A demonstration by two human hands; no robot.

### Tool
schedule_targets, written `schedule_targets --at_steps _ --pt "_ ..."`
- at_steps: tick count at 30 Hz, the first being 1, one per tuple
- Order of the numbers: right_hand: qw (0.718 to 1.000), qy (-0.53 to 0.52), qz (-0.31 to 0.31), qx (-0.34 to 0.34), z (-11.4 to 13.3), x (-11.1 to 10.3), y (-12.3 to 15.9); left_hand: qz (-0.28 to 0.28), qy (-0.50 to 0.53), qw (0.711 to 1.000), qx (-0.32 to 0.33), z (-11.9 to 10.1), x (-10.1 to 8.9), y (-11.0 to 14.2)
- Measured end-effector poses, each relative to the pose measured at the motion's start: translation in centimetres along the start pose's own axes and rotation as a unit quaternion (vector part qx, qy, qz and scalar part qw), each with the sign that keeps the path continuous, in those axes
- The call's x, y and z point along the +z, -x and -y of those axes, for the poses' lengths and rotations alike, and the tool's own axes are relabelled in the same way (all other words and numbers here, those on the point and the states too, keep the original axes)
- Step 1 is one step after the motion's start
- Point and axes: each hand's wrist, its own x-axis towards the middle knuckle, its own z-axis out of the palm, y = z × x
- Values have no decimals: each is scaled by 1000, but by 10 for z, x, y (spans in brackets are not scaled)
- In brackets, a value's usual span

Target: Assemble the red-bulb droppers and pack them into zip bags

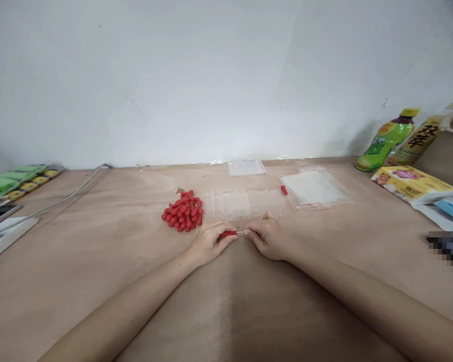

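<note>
A partly hidden, glossy red bulb point(228, 233) and a slim clear tube point(240, 233) meet end to end in one straight sideways line, just nearer than the row of loose tubes point(245, 202).

Two hands point(210, 243) point(271, 238), two bottles point(387, 140) point(419, 141)

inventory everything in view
Rubbery bulbs: many, red, heaped centre
Slender tubes: many, clear, centre row
Bulb-topped tube: one, red-clear, row's right
Plastic bags: several, clear, behind row and right
Plastic bottles: two, green, yellow, back right
Printed pack: one, yellow, right
Thin cable: one, grey, left
Wrapped rolls: several, green, far left
Unclear edge items: several, dark, white, blue, tan, sides
Wooden tabletop: one, brown, beneath
Wall: one, white, back
Left hand: one, holding red bulb
Right hand: one, holding clear tube
</note>
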Motion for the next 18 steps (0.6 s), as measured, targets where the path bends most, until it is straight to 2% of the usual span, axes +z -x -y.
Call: schedule_targets --at_steps 6,10,12,14,15,17,18 --pt "999 25 31 0 5 -9 -5 -22 9 1000 -4 1 -1 0" --pt "999 35 40 -3 11 -22 -5 -71 -20 997 -3 3 -5 2" --pt "998 -3 22 52 6 -31 -6 -114 -37 993 -12 5 -5 3" --pt "986 -40 -27 157 -7 -41 -7 -140 -43 989 -16 7 -5 4" --pt "974 -32 -57 219 -17 -47 -9 -140 -43 989 -11 8 -5 4" --pt "940 48 -119 316 -38 -59 -12 -119 -46 992 10 9 -3 4" --pt "921 91 -126 357 -49 -65 -13 -106 -51 993 21 9 -3 4"
